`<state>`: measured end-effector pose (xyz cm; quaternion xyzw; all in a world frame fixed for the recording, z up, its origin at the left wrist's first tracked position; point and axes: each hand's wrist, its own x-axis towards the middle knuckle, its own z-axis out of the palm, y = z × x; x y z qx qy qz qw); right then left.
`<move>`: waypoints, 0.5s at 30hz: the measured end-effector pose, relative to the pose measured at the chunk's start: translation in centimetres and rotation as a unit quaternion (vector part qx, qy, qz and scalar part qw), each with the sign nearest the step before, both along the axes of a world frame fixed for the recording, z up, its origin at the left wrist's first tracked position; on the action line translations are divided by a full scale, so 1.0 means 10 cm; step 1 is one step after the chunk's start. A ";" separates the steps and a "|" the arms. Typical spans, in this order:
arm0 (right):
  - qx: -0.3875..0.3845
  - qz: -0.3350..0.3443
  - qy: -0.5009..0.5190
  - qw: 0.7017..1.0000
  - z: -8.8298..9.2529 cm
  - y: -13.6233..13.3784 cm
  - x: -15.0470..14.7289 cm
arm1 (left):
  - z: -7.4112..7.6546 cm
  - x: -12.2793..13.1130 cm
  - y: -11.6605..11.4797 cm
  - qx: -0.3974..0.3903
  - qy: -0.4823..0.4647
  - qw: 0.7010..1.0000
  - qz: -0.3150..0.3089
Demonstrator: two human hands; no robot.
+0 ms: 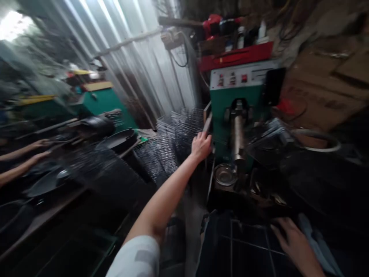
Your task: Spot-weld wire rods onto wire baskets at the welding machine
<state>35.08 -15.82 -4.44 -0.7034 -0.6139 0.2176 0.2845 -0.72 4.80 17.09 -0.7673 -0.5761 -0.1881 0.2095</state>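
Observation:
My left hand reaches forward to the left side of a green machine. Its fingers are curled at the lower end of a narrow pale bar; what lies inside them is hidden. Just left of that hand stand stacked wire racks. A thick metal shaft juts out of the machine's front, and a round metal bowl sits below it. Low on the right, my right hand rests near my dark-clothed lap, fingers apart, holding nothing visible. Blur softens the picture.
At left, another person's hands work by dark round pans near another green machine. A red tray with bottles tops my machine. Cardboard boxes and a ring-shaped rim lie to the right.

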 end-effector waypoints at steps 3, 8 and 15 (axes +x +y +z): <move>0.083 0.045 -0.029 0.995 0.28 0.03 0.23 | 0.08 0.24 0.29 -0.036 0.096 0.994 0.043; 0.222 0.024 -0.142 0.964 1.08 0.53 0.90 | 0.09 0.28 0.49 -0.059 0.108 0.992 0.026; 0.267 -0.048 -0.310 0.911 1.95 1.73 1.20 | 0.20 0.33 0.47 -0.068 0.120 0.990 0.015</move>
